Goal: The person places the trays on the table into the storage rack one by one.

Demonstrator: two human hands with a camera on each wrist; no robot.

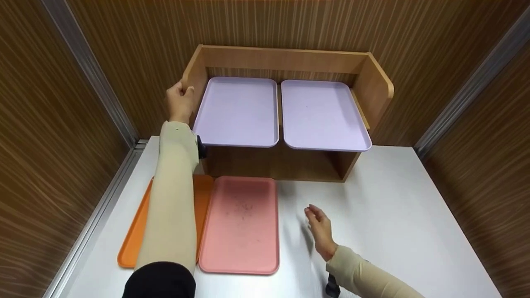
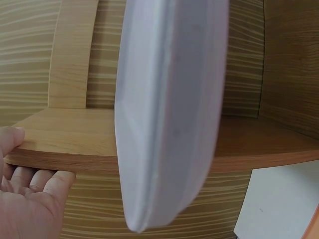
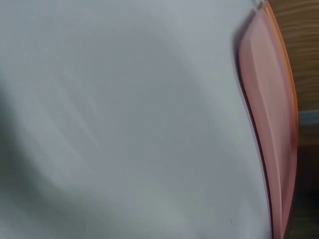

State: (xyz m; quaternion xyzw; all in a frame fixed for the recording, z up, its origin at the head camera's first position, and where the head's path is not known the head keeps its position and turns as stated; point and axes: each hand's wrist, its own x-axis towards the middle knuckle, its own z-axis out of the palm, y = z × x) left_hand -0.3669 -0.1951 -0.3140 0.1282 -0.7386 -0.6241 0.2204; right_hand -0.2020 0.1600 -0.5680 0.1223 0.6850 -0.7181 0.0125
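Note:
My left hand (image 1: pixel 180 100) grips the upper left side panel of a wooden shelf unit (image 1: pixel 285 58); its fingers (image 2: pixel 30 181) curl round the panel's edge in the left wrist view. Two lilac trays (image 1: pixel 238 109) (image 1: pixel 323 114) lie side by side on the shelf's top level, and the left one (image 2: pixel 169 109) fills the left wrist view. My right hand (image 1: pixel 319 229) hovers open above the white table (image 1: pixel 393 215), just right of a pink tray (image 1: pixel 242 223). An orange tray (image 1: pixel 134 231) lies left of the pink one, partly under my left arm.
Dark wood-grain walls close in on three sides, with metal strips at the corners. The shelf's lower compartment (image 1: pixel 273 163) is open and dark. The pink tray's rim (image 3: pixel 269 124) shows at the right edge of the right wrist view, beside bare table.

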